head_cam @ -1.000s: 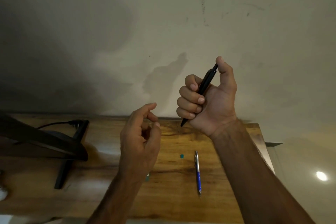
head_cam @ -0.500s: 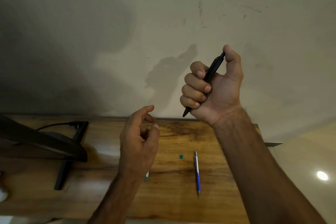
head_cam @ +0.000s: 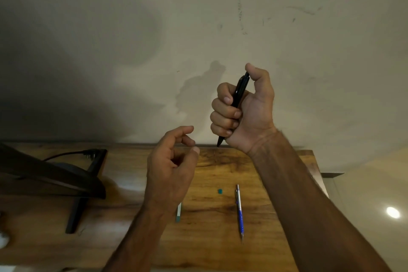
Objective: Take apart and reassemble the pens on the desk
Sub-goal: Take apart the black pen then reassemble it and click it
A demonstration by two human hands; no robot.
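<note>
A stained, off-white wall (head_cam: 110,28) fills the upper two thirds of the frame, and below it a wooden desk (head_cam: 220,249) with a warm, dark-streaked grain runs across the bottom. Right of centre, the right hand (head_cam: 249,112) is raised in front of the wall and grips a black pen (head_cam: 239,90) in a fist: four fingers curl round the barrel and the thumb presses down on its top end. The pen is slim and glossy black, tilted slightly to the right, with a clip near the top and its pointed tip poking out below the little finger, just above the desk's far edge. The left hand (head_cam: 170,172) hovers at centre, lower down, its fingers loosely curled with thumb and forefinger apart, holding nothing. On the desk at lower right of centre lies a silver pen with a blue grip (head_cam: 239,212), tip toward the viewer. Just left of its top end sits a small teal piece (head_cam: 220,191). A pale tube with a teal end (head_cam: 178,212) shows partly from under the left wrist. A dark monitor (head_cam: 44,176) stands at the left.
</note>
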